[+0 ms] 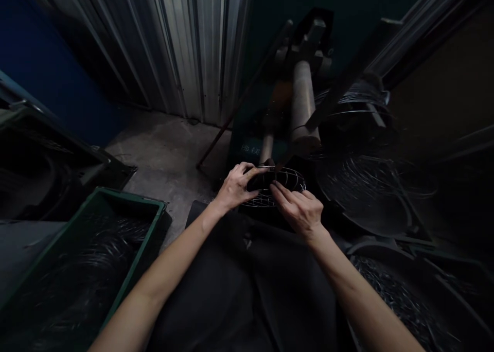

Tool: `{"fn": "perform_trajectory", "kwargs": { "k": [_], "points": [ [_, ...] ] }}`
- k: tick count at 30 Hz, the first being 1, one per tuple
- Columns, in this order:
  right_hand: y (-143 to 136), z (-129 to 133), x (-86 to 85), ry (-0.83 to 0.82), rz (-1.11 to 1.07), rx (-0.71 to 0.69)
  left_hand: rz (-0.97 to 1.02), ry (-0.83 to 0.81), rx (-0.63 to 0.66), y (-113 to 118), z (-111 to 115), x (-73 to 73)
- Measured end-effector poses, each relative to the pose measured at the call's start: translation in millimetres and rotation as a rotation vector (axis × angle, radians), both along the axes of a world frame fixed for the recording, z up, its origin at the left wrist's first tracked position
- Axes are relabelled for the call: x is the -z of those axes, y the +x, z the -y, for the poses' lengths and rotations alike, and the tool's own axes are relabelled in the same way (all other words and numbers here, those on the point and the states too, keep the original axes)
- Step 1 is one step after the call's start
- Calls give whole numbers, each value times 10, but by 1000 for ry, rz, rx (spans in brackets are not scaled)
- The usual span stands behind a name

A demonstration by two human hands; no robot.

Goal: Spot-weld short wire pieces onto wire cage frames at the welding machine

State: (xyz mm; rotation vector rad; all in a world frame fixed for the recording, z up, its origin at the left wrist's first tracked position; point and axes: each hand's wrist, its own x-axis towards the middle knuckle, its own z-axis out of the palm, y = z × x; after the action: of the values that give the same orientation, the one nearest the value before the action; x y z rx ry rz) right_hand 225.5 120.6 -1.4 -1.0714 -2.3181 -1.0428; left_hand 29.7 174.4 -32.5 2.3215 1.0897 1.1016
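Observation:
A round wire basket, made of thin bent wires, sits just beyond my lap under the lower end of a machine arm. My left hand grips its left side, thumb and fingers curled at the rim. My right hand is closed at the near right of the basket, fingertips pinched together beside a thin upright wire; what exactly they pinch is too small to make out. Right above the basket, a metal electrode tip of the machine comes close to the far rim.
The dark green machine carries a thick metal cylinder overhead. A green crate of curved wires stands left, before a corrugated metal wall. To the right are a wide pan with loose wires and a round tub of small metal pieces.

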Motion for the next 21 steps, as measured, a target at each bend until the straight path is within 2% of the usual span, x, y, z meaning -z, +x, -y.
{"fn": "perform_trajectory", "kwargs": {
  "k": [3,7,11,13,16,18,20,21],
  "points": [
    [4,3,31,-12,1,12,-3,10,-3,-4,-10,-8],
    [0,-36,122,-182,-90,43,8,80,38,-26,-41,-3],
    [13,-35,101,-274,-169,54,61,106,111,-91,-58,106],
    [76,100,31,-261,-176,38,91,66,72,-146,-39,204],
    [344,569,4,-260,-264,64,118,20,-16,-206,0,360],
    [682,1005,131,-278,-419,218,134,25,-54,-211,13,431],
    [1114,1456,396,-299,-583,567,164,26,-82,-202,16,463],
    [1334,1670,568,-337,-597,799,187,19,-92,-200,17,467]
  ]
}}
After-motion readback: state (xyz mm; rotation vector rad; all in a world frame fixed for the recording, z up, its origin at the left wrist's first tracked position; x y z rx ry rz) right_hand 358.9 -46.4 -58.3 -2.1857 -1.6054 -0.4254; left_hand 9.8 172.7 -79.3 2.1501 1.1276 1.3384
